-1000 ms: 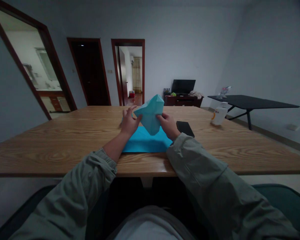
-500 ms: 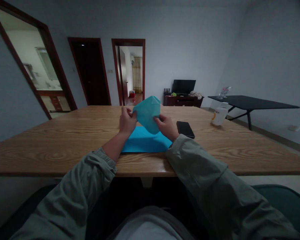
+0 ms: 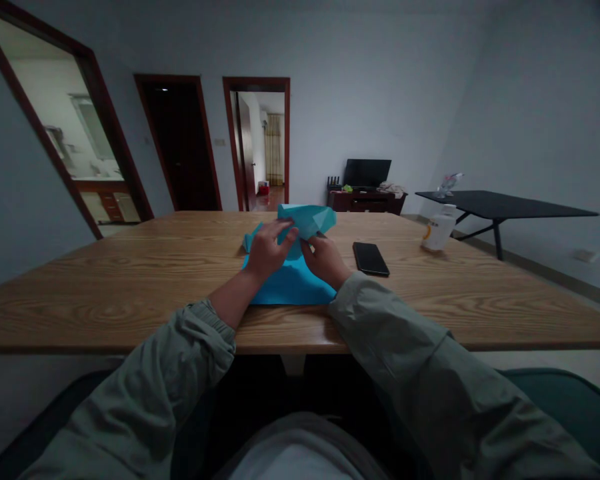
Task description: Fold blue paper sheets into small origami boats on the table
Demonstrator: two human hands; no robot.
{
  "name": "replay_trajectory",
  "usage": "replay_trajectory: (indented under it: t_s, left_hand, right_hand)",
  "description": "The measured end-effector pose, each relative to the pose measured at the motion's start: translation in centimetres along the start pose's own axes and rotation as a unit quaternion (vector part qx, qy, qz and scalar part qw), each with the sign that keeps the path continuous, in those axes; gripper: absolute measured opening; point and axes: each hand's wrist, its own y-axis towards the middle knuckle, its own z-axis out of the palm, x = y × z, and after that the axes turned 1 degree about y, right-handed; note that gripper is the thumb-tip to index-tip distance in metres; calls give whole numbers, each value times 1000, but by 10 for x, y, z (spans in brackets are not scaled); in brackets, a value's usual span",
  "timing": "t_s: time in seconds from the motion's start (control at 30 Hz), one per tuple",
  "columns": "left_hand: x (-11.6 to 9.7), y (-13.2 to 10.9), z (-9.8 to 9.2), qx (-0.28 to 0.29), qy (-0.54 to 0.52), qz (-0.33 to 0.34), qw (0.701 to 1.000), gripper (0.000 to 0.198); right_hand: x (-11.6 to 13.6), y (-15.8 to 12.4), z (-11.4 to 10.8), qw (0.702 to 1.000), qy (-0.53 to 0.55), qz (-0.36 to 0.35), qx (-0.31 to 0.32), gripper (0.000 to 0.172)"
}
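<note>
A folded piece of light blue paper point(image 3: 310, 219) is held low over the wooden table point(image 3: 130, 287), close to its surface. My left hand point(image 3: 267, 249) lies on the piece's left side with fingers laid across it. My right hand point(image 3: 324, 258) pinches the piece from the right and below. Under both hands lies a flat sheet of blue paper point(image 3: 290, 288) on the table. Grey-green sleeves cover both forearms.
A black phone point(image 3: 371, 258) lies just right of my right hand. A white bottle point(image 3: 439, 227) stands further right on the table. A black side table point(image 3: 505, 205) is at the right wall, and a dark cabinet with a screen point(image 3: 366, 183) stands at the back.
The folded paper came down from upright in the air to low and flattened over the flat sheet. Both hands dropped with it and drew closer together.
</note>
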Motion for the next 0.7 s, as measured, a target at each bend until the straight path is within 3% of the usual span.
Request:
replay_trajectory:
  t_s: [0.17, 0.37, 0.6, 0.7]
  left_hand:
    - [-4, -1, 4, 27, 20, 34, 999, 38]
    - [-8, -1, 6, 2, -34, 11, 999, 60]
    - [-6, 1, 6, -23, -14, -6, 1000, 16]
    - [-3, 2, 7, -32, -64, -40, 997, 13]
  right_hand:
    - [-2, -1, 4, 997, -68, -36, 4, 29]
    - [-1, -3, 7, 985, -149, -75, 44, 28]
    - [4, -5, 2, 977, -167, -105, 81, 31]
    - [3, -5, 1, 977, -163, -116, 69, 34]
